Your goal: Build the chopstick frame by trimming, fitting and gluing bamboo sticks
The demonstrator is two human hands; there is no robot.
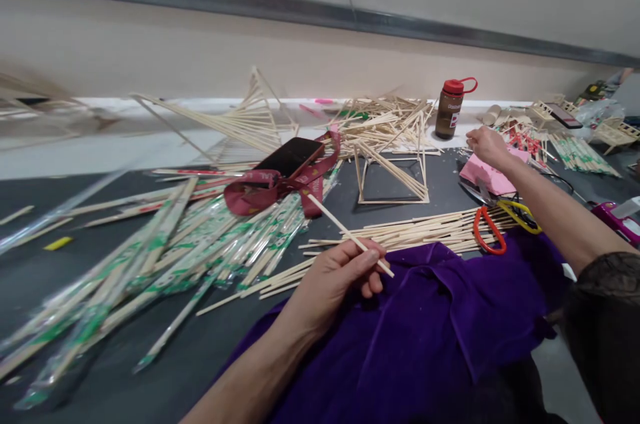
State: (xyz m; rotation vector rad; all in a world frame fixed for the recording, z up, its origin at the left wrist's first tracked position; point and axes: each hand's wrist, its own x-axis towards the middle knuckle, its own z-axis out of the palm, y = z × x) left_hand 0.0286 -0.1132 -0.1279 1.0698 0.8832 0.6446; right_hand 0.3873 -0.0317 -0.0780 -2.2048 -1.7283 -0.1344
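My left hand (335,277) pinches a thin wooden stick (345,233) that points up and to the left, just above a purple cloth (435,324) at the table's near edge. My right hand (487,144) reaches far to the right, its fingers curled over a pink pad (487,176); what it holds, if anything, is hidden. Loose bare sticks (425,227) lie in a row between the two hands. A square frame of sticks (393,177) stands behind them.
Wrapped chopsticks in green-printed sleeves (165,257) cover the left of the dark table (100,371). A phone (290,156) with a maroon lanyard (260,191) lies on them. A brown bottle with a red cap (450,107), red and yellow scissors (493,227) and stick models (615,131) are to the right.
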